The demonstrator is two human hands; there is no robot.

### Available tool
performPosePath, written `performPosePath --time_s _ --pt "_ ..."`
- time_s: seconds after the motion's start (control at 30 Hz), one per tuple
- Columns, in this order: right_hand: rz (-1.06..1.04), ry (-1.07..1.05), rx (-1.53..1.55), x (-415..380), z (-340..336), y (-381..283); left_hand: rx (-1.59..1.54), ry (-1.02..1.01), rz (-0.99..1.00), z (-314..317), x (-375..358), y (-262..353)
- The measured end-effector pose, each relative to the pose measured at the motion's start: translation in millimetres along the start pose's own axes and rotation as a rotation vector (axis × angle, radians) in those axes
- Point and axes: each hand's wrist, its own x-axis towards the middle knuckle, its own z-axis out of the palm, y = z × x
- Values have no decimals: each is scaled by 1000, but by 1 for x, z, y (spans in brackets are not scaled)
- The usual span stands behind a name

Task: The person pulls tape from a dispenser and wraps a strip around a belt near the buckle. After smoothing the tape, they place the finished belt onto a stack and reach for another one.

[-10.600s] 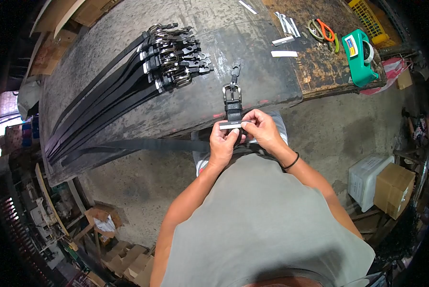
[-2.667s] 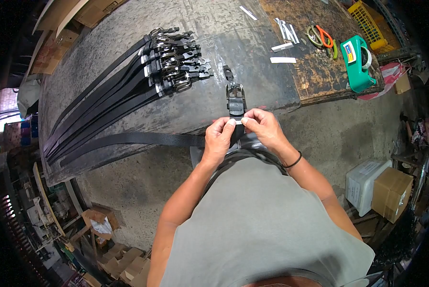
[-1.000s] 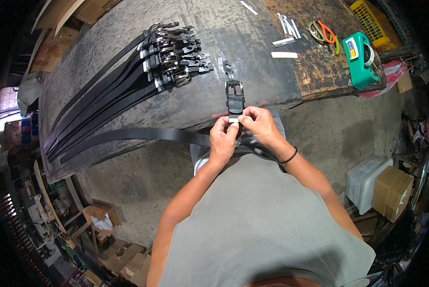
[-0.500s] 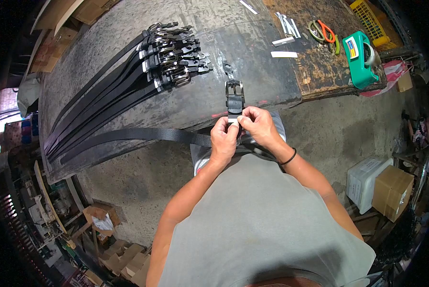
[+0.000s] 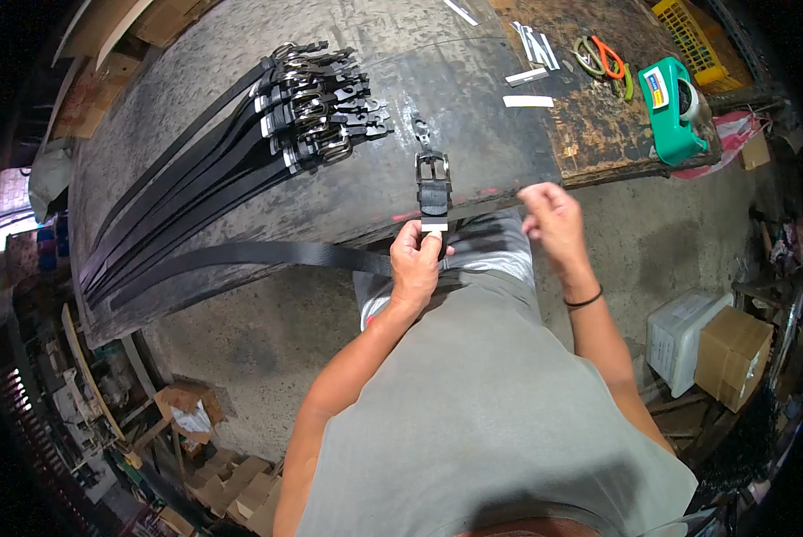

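Observation:
My left hand [image 5: 416,268] is closed on a black belt [image 5: 303,254] just below its buckle, with the thumb pressing on a white strip [image 5: 432,225] that lies across the strap. The silver buckle [image 5: 433,172] rests on the table near its front edge, with a small dark hook-like piece beyond it. From my grip the strap curves away to the left over the table edge. Off to the right, my right hand [image 5: 558,228] is in the air, apart from the belt. Its fingers are loosely curled, thumb and forefinger apart, and I see nothing in them.
Several black belts [image 5: 204,134] lie in a bundle on the dark table [image 5: 473,107], buckles together. Loose white strips [image 5: 528,101], orange-handled scissors [image 5: 609,59] and a green tape dispenser [image 5: 668,125] are at the right. Beside me on the right stands a cardboard box [image 5: 732,358].
My right hand has let go of the strap and moved right, away from the belt. My left hand still holds it, and the white strip now shows more fully.

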Motion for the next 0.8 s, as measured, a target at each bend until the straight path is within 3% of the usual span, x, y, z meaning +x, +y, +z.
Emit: performPosePath --time_s 0.07,0.2,0.37,0.43,0.6,0.7,0.8 --pt "-23 144 -68 8 -37 4 -5 -24 13 1 0 -1" --pt "-320 454 146 24 -110 -11 54 50 -48 8 -2 13" --pt "-447 759 77 32 -209 -54 -14 57 34 1 -1 4" --pt "-364 807 -105 41 -231 -70 0 42 63 0 -1 4" --pt "-278 805 -234 73 -268 -99 32 31 78 1 -3 6" --pt "-38 664 -347 92 -277 -116 29 56 89 3 -4 7" --pt "-70 489 -507 114 -289 -117 31 53 88 1 -3 6"
